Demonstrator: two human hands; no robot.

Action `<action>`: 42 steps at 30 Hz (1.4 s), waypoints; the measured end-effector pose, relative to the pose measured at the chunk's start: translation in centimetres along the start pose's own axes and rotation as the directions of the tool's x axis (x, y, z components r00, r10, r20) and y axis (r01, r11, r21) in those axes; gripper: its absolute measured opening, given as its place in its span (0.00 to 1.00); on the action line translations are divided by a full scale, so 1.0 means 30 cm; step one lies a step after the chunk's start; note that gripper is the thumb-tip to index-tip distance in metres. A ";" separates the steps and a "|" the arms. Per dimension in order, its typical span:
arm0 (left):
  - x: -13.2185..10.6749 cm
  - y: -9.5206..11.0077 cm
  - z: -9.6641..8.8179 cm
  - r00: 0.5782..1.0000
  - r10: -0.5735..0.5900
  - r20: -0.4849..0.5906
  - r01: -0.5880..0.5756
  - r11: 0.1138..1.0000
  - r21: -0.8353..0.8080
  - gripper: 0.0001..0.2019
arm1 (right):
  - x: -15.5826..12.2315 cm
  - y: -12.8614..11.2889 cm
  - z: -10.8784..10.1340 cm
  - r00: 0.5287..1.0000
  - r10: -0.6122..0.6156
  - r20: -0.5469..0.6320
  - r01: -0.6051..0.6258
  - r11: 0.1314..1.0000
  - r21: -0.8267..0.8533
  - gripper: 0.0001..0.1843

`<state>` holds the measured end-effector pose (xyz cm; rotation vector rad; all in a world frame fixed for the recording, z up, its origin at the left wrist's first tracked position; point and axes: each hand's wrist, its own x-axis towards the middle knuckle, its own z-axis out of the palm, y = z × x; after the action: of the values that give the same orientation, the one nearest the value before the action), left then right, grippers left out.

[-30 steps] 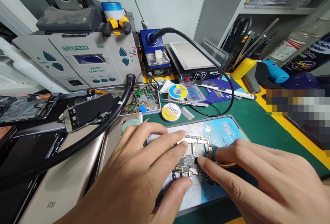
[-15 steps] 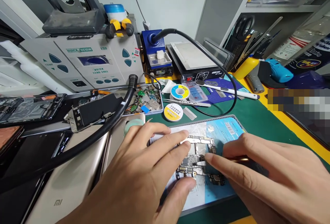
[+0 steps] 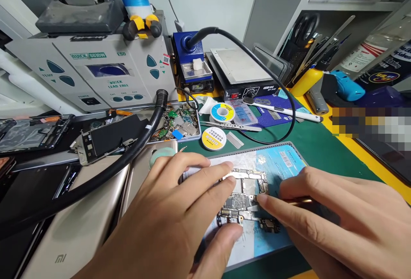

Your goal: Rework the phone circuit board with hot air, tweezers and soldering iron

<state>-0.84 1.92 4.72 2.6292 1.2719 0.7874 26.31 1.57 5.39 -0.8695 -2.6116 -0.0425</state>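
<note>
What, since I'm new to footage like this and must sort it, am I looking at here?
There is no robot here: these are a person's own two bare hands at a workbench. The only view comes from a camera worn on the head, looking forward and down.

The left hand is spread, with its fingertips at the left side of a circuit board. The right hand holds a slim tool, its light, flat tip pointing at the board.

The board lies on a blue-and-white pad, which rests on a green mat. Beyond it are a round tin, a spool and a white-handled brush. To the left are a gold phone and a grey unit with buttons.
</note>
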 end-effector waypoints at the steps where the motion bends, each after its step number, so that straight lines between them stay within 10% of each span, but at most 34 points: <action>1: -0.013 0.000 0.004 1.000 -0.014 -0.008 0.014 1.000 -0.002 0.20 | 0.000 -0.002 -0.002 1.000 0.002 -0.002 -0.002 1.000 0.002 0.18; 42: -0.043 0.016 0.007 0.993 -0.105 -0.050 0.101 0.992 -0.078 0.14 | 0.014 -0.010 0.003 0.994 -0.105 -0.002 0.103 0.983 -0.153 0.17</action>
<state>-1.05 0.65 4.20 2.4771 1.3514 0.8767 25.80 1.60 5.49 -0.7794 -2.6697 -0.2787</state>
